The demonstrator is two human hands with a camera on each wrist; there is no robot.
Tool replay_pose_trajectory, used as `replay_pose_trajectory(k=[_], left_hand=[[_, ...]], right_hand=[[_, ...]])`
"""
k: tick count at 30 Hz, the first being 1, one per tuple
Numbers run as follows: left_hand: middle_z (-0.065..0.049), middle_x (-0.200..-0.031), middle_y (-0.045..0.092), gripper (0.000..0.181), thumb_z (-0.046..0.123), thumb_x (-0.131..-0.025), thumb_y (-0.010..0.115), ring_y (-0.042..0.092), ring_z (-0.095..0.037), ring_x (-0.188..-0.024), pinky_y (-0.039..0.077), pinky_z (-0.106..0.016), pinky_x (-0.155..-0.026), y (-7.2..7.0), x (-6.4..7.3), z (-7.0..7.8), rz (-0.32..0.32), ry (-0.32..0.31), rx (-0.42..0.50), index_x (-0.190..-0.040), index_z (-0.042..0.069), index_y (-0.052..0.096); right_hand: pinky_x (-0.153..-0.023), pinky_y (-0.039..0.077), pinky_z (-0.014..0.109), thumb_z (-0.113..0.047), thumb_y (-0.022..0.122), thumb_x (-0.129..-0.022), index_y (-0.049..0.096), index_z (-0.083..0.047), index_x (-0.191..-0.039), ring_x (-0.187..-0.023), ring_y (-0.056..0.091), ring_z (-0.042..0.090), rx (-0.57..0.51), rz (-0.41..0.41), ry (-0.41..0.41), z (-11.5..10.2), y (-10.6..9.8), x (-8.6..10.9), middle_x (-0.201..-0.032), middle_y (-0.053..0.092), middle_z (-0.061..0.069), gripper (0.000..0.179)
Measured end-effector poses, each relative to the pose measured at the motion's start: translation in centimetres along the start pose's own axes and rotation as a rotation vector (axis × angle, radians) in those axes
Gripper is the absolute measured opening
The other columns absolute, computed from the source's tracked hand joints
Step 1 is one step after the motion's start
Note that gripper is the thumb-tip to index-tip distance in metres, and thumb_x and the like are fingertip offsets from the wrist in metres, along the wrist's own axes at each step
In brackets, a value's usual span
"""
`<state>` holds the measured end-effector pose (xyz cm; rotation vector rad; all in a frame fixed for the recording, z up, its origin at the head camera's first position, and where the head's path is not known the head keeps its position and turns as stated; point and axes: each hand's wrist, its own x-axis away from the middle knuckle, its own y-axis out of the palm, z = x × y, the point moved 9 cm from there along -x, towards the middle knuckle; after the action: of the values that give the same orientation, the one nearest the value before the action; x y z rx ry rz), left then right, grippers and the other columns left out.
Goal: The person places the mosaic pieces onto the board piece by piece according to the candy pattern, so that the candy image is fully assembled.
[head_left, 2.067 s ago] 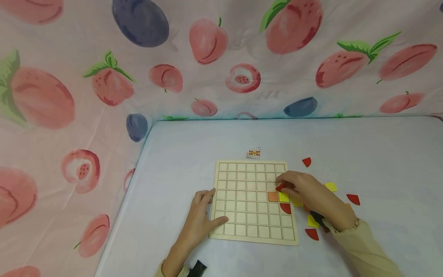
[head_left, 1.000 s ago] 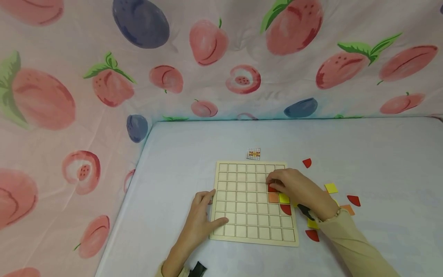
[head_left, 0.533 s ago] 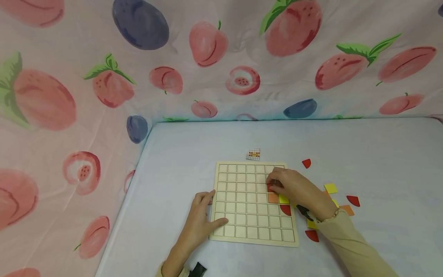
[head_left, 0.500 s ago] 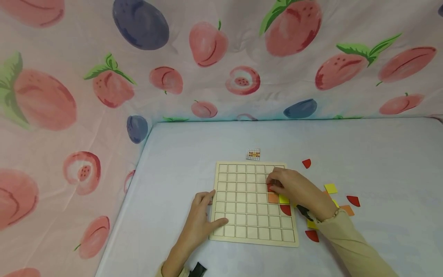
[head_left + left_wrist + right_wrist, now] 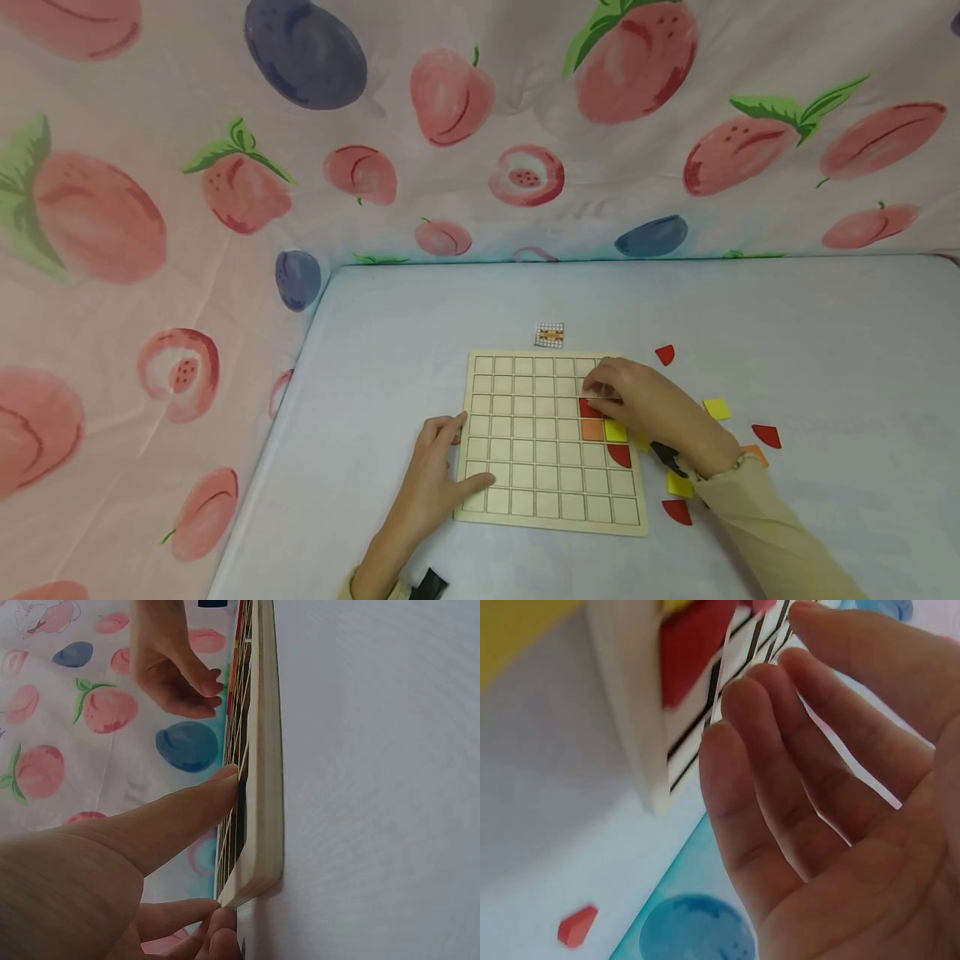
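Note:
A pale wooden grid board (image 5: pixel 521 467) lies flat on the table. My left hand (image 5: pixel 431 475) rests at its left side, the thumb straight on the top face and the index finger touching the edge; the left wrist view shows the thumb (image 5: pixel 180 817) on the board. My right hand (image 5: pixel 645 408) hovers over the right columns, its relaxed fingers (image 5: pixel 731 761) holding nothing. Just below its fingertips lies a red piece (image 5: pixel 588 408). An orange square (image 5: pixel 592 430), a yellow square (image 5: pixel 616 431) and a red quarter-round piece (image 5: pixel 619 455) also sit in cells.
Loose red quarter-rounds (image 5: pixel 677 512), yellow squares (image 5: pixel 717 408) and an orange piece (image 5: pixel 754 454) lie right of the board, some partly hidden by the right arm. A small printed grid card (image 5: pixel 550 335) lies behind the board. Fruit-patterned cloth (image 5: pixel 450 183) hangs at the back and left.
The right hand carried the red piece leftward and set it down in the cell behind the orange square. Its fingers have since lifted slightly off. The left hand stays put.

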<state>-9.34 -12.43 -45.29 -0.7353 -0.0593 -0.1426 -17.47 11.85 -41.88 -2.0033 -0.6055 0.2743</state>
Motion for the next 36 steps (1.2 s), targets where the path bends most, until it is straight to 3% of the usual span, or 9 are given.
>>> replay_pose_trajectory(k=[10, 16, 19, 27, 36], left_hand=[[-0.008, -0.131, 0.046, 0.087, 0.024, -0.074, 0.089, 0.048, -0.019, -0.111, 0.044, -0.026, -0.08, 0.0, 0.0, 0.0, 0.002, 0.005, 0.0, -0.146, 0.003, 0.045], [-0.009, -0.131, 0.045, 0.087, 0.023, -0.074, 0.089, 0.048, -0.019, -0.111, 0.044, -0.026, -0.08, 0.0, 0.0, 0.1, 0.002, 0.003, 0.0, -0.146, 0.003, 0.045], [-0.009, -0.131, 0.045, 0.087, 0.023, -0.074, 0.089, 0.047, -0.019, -0.111, 0.044, -0.025, -0.08, 0.0, 0.0, 0.1, 0.001, 0.002, -0.002, -0.146, 0.002, 0.045], [-0.009, -0.13, 0.045, 0.087, 0.024, -0.074, 0.089, 0.047, -0.019, -0.11, 0.044, -0.025, -0.079, 0.0, 0.0, 0.0, 0.0, 0.0, -0.005, -0.146, 0.002, 0.045], [-0.009, -0.129, 0.046, 0.086, 0.024, -0.074, 0.088, 0.047, -0.019, -0.109, 0.044, -0.025, -0.08, 0.0, 0.0, 0.1, -0.004, 0.01, -0.003, -0.146, 0.002, 0.045]], right_hand=[[-0.091, 0.051, 0.049, -0.008, 0.076, -0.085, 0.072, -0.002, -0.106, -0.103, 0.057, 0.03, 0.082, 0.086, 0.036, 2.8, -3.1, 0.9, -0.105, 0.066, 0.01, 0.022], [-0.089, 0.051, 0.049, -0.008, 0.078, -0.084, 0.069, 0.001, -0.109, -0.096, 0.055, 0.029, 0.086, 0.099, 0.087, 5.2, -4.2, 1.7, -0.105, 0.063, 0.013, 0.028], [-0.089, 0.051, 0.049, -0.008, 0.078, -0.084, 0.068, 0.003, -0.112, -0.096, 0.054, 0.029, 0.086, 0.095, 0.118, 6.1, -4.4, 1.9, -0.106, 0.063, 0.014, 0.032], [-0.099, 0.045, 0.057, -0.007, 0.075, -0.087, 0.064, 0.005, -0.121, -0.116, 0.05, 0.041, 0.105, 0.061, 0.166, 7.8, -4.0, 2.3, -0.124, 0.058, 0.024, 0.038], [-0.099, 0.044, 0.059, -0.007, 0.073, -0.088, 0.063, 0.006, -0.122, -0.113, 0.05, 0.043, 0.094, 0.035, 0.184, 9.0, -3.4, 2.3, -0.122, 0.058, 0.025, 0.037]])
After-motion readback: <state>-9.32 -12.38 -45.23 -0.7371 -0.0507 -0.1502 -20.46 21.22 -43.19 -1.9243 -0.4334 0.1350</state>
